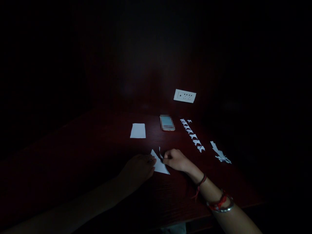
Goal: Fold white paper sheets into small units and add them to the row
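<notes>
Fingers (166, 159) of the right hand (175, 160) pinch a raised flap of the paper (160, 167), lower centre of frame. The left hand (138, 169) presses its left edge, fingers together. Risk, as judged: in this dim light a hard pull could tear the flap or skew the fold.
</notes>
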Demonstrator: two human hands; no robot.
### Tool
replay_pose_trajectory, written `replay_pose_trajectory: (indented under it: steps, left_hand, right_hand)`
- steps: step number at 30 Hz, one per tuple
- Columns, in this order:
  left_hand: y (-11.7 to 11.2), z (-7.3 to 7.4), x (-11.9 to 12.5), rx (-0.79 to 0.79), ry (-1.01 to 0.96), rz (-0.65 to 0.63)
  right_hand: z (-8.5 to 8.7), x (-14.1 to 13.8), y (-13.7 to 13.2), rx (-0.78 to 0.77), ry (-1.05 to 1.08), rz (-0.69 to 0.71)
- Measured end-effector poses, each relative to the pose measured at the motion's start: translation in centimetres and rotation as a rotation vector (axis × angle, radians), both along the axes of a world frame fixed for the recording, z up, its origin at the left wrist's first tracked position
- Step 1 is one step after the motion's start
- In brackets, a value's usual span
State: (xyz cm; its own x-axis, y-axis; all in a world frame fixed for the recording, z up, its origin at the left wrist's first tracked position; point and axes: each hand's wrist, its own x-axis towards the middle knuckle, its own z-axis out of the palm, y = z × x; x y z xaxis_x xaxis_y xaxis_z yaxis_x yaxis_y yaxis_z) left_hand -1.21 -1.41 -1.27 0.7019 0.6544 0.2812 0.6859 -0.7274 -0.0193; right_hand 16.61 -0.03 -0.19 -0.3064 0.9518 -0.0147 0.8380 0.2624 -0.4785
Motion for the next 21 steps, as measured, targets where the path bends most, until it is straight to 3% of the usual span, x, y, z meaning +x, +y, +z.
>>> replay_pose_trajectory:
  steps: [10, 15, 21]
  left_hand:
    - [0.18, -0.31, -0.33, 0.017, -0.003, 0.017]
    - [-0.06, 0.23, -0.29, -0.01, -0.008, 0.02]
    - [0.04, 0.35, -0.33, -0.005, -0.017, 0.053]
  right_hand:
    - [0.16, 0.09, -0.29, 0.018, 0.043, 0.051]
    - [0.33, 0.11, -0.37, 0.034, -0.003, 0.006]
    - [0.56, 0.04, -0.61, 0.015, 0.049, 0.058]
